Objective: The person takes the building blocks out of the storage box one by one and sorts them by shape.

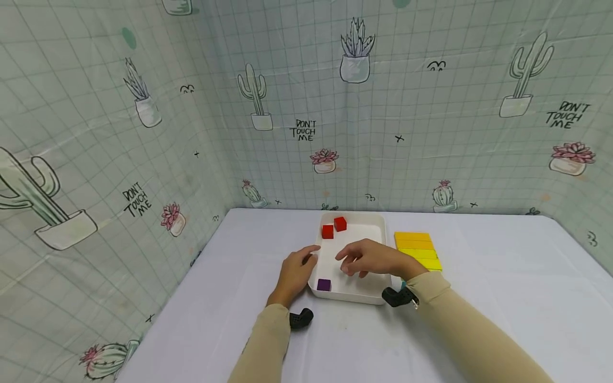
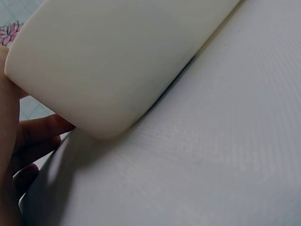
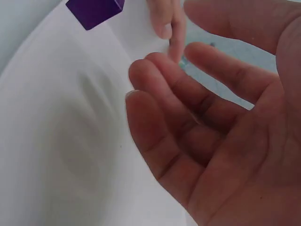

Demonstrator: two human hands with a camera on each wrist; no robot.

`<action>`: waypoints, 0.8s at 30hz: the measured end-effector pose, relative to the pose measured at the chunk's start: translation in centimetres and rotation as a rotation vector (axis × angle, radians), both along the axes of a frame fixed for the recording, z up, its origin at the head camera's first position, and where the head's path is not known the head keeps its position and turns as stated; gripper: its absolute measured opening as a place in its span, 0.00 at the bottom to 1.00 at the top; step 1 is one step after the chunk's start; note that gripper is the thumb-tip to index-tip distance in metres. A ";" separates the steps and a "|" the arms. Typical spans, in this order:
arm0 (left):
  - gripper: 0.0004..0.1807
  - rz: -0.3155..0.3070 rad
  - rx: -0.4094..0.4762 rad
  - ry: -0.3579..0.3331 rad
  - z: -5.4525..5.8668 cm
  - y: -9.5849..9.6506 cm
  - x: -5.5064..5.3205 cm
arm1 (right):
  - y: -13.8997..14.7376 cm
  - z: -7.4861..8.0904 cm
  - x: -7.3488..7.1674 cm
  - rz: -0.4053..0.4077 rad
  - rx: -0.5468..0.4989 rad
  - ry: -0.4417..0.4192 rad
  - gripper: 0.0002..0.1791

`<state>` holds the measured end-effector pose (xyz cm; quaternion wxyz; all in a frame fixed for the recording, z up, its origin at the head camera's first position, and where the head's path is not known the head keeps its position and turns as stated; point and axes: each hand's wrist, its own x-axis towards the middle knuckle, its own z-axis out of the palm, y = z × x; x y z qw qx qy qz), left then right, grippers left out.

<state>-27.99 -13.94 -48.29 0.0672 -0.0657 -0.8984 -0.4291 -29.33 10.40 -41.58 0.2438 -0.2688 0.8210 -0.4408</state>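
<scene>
A white tray (image 1: 351, 291) lies on the table with two red cubes, one (image 1: 328, 232) beside the other (image 1: 340, 224), near its far left corner. A purple block (image 1: 324, 285) sits in its near left corner. My left hand (image 1: 296, 271) holds the tray's left side; in the left wrist view its fingers (image 2: 44, 129) reach against the outside of the wall. Over the tray's middle hovers my right hand (image 1: 366, 258), fingers loosely bent and palm bare in the right wrist view. The purple block (image 3: 95, 12) appears there too, apart from the fingers.
Orange and yellow blocks (image 1: 419, 250) lie side by side just right of the tray. A teal thing (image 1: 404, 284) is mostly hidden behind the right wrist. White cloth (image 1: 503, 276) covers the table, and a cactus-print curtain (image 1: 412, 117) hangs at the back and left.
</scene>
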 end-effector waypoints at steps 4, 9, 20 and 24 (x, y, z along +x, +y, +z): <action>0.19 0.002 -0.009 0.024 -0.3 0.0 0.0 | -1.1 -0.4 -0.3 0.047 0.032 -0.008 0.21; 0.19 -0.010 -0.020 0.037 -0.3 0.0 0.0 | -2.4 -0.9 -0.6 0.101 0.089 0.005 0.20; 0.19 -0.016 -0.013 0.033 -0.3 -0.2 -0.1 | -4.7 -1.0 -0.4 0.193 0.212 -0.003 0.28; 0.19 -0.016 -0.014 0.031 -0.3 -0.2 -0.1 | -4.9 -0.8 -0.3 0.231 0.252 0.013 0.29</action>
